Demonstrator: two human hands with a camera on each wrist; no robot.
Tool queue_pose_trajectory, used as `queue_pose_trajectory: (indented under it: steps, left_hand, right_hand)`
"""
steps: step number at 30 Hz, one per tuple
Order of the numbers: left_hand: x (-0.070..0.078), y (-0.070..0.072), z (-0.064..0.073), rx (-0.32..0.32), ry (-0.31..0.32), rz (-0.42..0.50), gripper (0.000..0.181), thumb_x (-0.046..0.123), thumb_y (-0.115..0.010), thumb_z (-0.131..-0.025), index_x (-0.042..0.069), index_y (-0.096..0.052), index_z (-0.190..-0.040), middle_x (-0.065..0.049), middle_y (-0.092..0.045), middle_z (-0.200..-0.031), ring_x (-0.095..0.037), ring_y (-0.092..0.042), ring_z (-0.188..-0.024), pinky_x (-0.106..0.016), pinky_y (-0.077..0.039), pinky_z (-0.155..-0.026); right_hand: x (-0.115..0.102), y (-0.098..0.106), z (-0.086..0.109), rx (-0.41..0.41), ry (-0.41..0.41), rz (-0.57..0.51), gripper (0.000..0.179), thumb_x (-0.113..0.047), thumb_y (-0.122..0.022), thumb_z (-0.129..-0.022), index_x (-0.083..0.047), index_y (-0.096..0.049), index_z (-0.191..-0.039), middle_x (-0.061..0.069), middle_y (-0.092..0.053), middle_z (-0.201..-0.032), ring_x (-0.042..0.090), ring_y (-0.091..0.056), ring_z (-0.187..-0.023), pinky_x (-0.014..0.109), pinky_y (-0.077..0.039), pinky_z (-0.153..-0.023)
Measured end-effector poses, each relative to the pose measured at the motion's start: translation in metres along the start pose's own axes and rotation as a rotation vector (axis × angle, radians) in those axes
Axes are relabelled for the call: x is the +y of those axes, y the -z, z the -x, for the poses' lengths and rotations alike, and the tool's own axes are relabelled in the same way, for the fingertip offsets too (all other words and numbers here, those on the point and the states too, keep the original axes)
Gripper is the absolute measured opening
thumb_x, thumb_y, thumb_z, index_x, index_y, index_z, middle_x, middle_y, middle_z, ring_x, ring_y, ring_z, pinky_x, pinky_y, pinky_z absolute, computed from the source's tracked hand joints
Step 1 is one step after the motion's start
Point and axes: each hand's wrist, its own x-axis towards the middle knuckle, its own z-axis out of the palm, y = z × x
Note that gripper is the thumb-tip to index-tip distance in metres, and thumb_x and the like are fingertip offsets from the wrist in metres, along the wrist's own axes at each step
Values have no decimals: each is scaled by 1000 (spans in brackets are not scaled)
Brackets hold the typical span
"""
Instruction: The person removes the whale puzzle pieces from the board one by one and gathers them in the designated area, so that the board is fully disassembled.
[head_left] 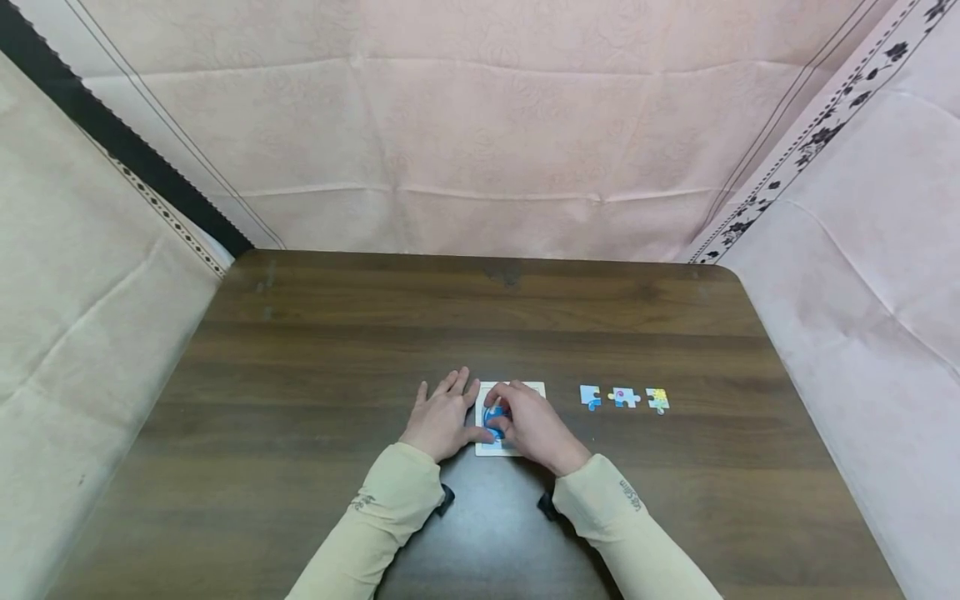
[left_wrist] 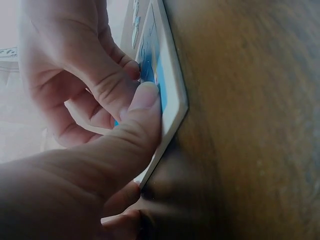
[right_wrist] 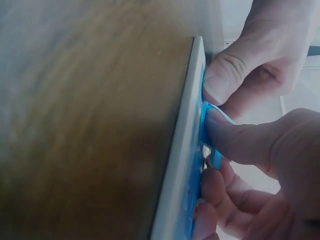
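Note:
A small jigsaw puzzle board (head_left: 536, 387) with a white rim and blue picture lies on the table in the head view. My left hand (head_left: 442, 417) rests along its left side, fingers extended, with the thumb (left_wrist: 142, 102) pressing on the board's near left corner. Over the board, my right hand (head_left: 536, 429) pinches a blue puzzle piece (right_wrist: 216, 159) between thumb and fingers. That piece is tilted, one edge raised off the board in the right wrist view. Fingers hide most of the picture.
To the right of the board lie three loose puzzle pieces: a blue one (head_left: 590, 396), a light blue one (head_left: 624, 397) and a yellow-and-blue one (head_left: 657, 399). They sit on a brown wooden table (head_left: 337, 333). Pale cloth (head_left: 480, 125) hangs behind its far edge.

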Motion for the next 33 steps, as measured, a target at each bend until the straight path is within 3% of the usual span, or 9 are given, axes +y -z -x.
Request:
queue_pose_trajectory:
  steps: [10, 24, 33]
  left_hand:
    - [0, -2, -1, 4, 5, -6, 90, 63, -69, -78, 13, -42, -148, -12, -28, -157, -28, -23, -145, -64, -20, -110]
    - [1, 0, 1, 27, -10, -7, 89, 61, -69, -78, 11, -44, -147, -13, -30, -156, -28, -26, -144, -64, -22, -109]
    - [1, -1, 0, 18, 6, -13, 89, 61, -70, -79, 11, -42, -148, -12, -29, -157, -29, -25, -145, -64, -21, -109]
  right_hand:
    - [-1, 4, 3, -51, -36, -55, 13, -4, -67, -90, -7, -65, -102, -1, -56, -90, 12, -53, -77, 29, -51, -75]
    - [6, 7, 11, -71, 21, -181, 14, 0, -62, -93, -13, -61, -96, -3, -59, -88, 14, -52, -77, 29, -48, -72]
    - [8, 21, 23, 39, 8, -284, 12, -13, -68, -92, -19, -61, -100, -7, -63, -93, 11, -56, -81, 31, -51, -78]
